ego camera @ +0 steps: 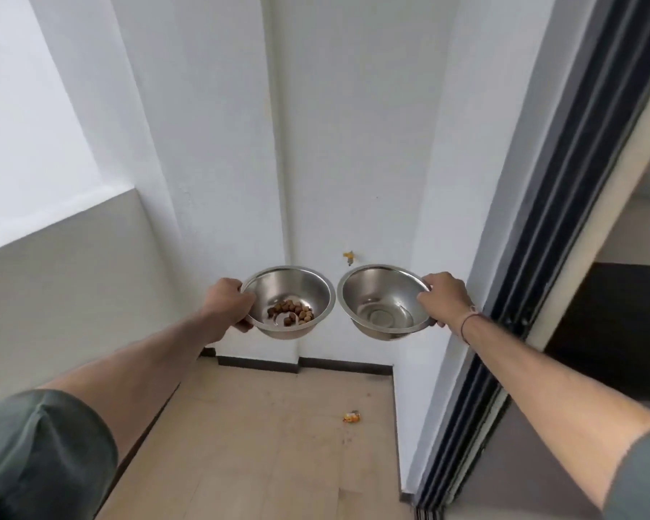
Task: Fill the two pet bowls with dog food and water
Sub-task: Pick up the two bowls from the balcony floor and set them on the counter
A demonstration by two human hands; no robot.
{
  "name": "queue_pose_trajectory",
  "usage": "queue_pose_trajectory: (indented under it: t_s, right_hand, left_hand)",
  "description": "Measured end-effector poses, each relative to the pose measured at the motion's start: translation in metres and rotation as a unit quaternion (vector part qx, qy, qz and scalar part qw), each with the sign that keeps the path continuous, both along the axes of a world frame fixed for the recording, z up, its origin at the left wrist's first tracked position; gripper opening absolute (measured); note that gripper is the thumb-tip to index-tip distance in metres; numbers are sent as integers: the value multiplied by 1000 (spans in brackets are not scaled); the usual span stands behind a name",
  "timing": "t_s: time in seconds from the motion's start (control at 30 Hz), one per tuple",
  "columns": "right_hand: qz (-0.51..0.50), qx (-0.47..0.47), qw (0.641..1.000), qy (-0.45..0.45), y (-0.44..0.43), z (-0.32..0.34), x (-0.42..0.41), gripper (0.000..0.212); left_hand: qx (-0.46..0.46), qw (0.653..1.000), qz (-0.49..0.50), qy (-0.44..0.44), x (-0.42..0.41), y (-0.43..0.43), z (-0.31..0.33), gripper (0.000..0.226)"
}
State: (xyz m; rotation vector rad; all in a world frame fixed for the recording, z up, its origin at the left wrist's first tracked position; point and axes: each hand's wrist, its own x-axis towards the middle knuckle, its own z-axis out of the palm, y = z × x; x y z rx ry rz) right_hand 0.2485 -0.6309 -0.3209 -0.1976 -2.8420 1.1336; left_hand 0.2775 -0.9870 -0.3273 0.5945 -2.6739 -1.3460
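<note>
— White walls (353,144) box in a narrow corner. What do the fingers hold?
— Left hand (228,300) curls round the rim of a round steel bowl (297,285) with brown kibble (291,313) in it. Right hand (441,298) grips a second bowl (376,290), shiny inside; whether it holds water, I cannot tell.
— Room?
— Rims nearly touch. Just beyond is a small yellow tap (349,257), far below a wood floor (259,444), and rightward a dark door track (541,257).

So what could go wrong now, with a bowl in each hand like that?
The left hand and right hand each grip a bowl by one edge only, so a tilt could spill the kibble from the left bowl. Its rim nearly meets the right bowl; a knock could jolt either. An orange scrap lies on the floor, possibly underfoot.
</note>
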Motion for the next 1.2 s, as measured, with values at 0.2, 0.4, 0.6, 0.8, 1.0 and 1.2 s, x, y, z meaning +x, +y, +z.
queue_pose_trajectory:
  t_s: [0.2,0.4,0.6,0.8,1.0,1.2]
  right_hand:
    - [-67,1,998,10,64,-1,32,26]
    - [-163,23,986,20,128,0,65,25]
    - [-238,39,970,19,188,-4,105,26]
    - [-297,48,953,20,243,-5,128,19]
    - [-327,65,942,25,302,-13,126,19]
    - [-322,75,944,14,376,-29,107,19]
  left_hand:
    - [-10,997,-74,8,-25,71,9,19]
    - [-1,985,-169,16,-45,137,14,21]
    - [11,964,-264,2,-44,203,5,22]
    - [18,948,-316,-7,-37,258,0,25]
    - [20,946,-325,-10,-39,303,-9,26]
    - [8,949,-315,-10,-48,348,-24,24]
